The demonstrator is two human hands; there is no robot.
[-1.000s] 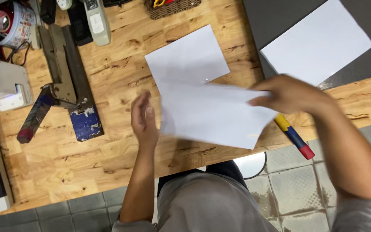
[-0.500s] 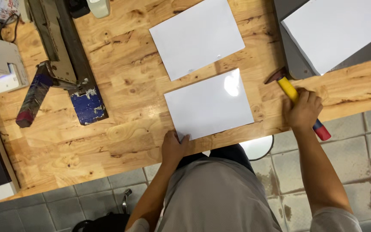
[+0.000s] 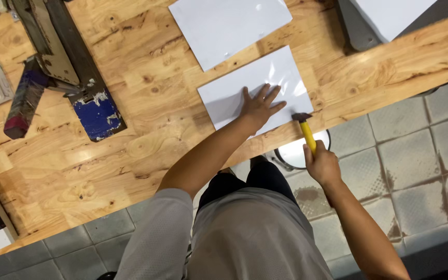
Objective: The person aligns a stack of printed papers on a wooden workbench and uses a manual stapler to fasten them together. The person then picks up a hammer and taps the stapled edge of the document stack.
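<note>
A: Left hand (image 3: 259,108) was spread flat, fingers open, pressing the near white sheet (image 3: 234,93) onto the bench (image 3: 146,150). Right hand (image 3: 321,165) had its grip closed around the yellow hammer handle (image 3: 308,136), dark head (image 3: 302,116) just beside the sheet's near right corner, at the bench edge.

B: How did you do that step well?

A: My read: you needed the palm flat so the sheet couldn't slide, fingertips kept clear of the head since they sat near it, and the hammer brought in low and controlled, not swung.

B: Containers?

A: None clearly shown. Round pale object (image 3: 297,153) below the bench edge, near the hammer, could have been a bucket or a stool; contents couldn't be told.

B: Rest?

A: Second white sheet (image 3: 229,26) farther back, apart from the first. Metal tool with a blue base (image 3: 97,114) at left.
</note>
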